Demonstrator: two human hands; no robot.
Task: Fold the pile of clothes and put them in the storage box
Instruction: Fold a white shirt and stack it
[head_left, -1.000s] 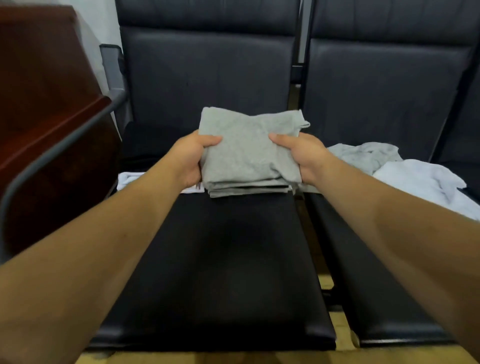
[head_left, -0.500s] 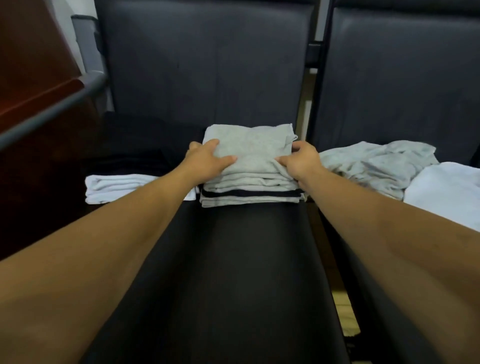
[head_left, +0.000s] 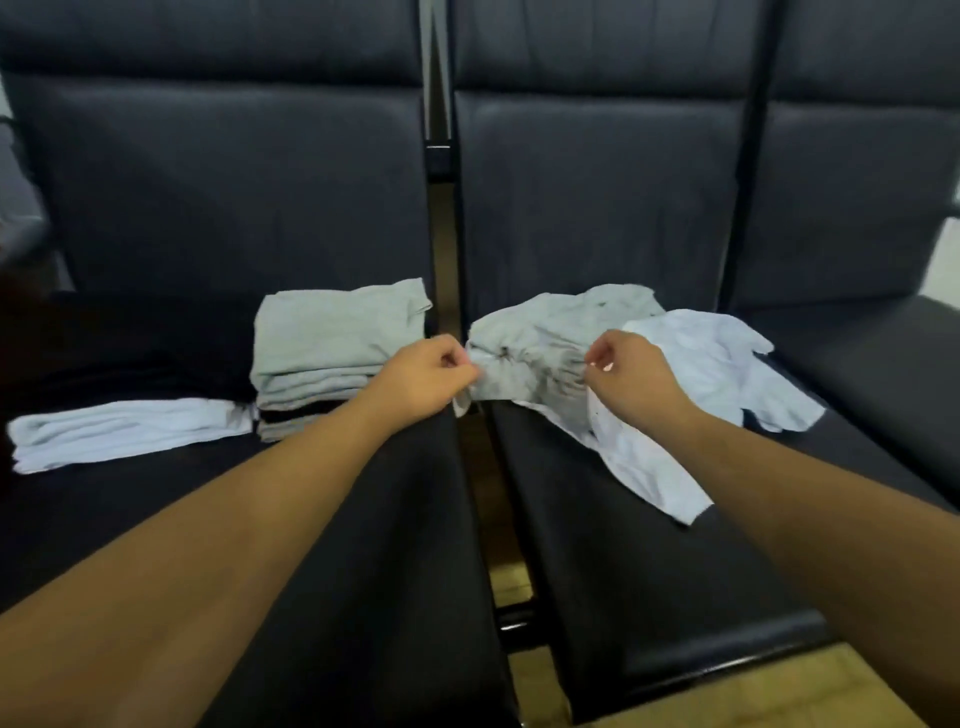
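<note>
**Both hands pinching 1 loose grey garment**

Left hand (head_left: 428, 382) and right hand (head_left: 631, 376): fingers curled, each pinching the crumpled grey garment (head_left: 550, 327), left at its 9 o'clock edge, right at its 4 o'clock side. Garment lies on the middle seat (head_left: 649, 545), over 1 loose white garment (head_left: 722, 358) spreading toward 3 and 5 o'clock. Left seat (head_left: 363, 519): 1 folded stack (head_left: 332, 338) at 10 o'clock of the left hand, mostly grey, 1 black layer. 1 folded white piece (head_left: 124, 431) touches the stack's 8 o'clock corner.

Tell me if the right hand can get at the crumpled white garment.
Probably yes: the crumpled white garment lies mostly exposed beside the right hand, though that hand pinches the crumpled grey garment.
</note>
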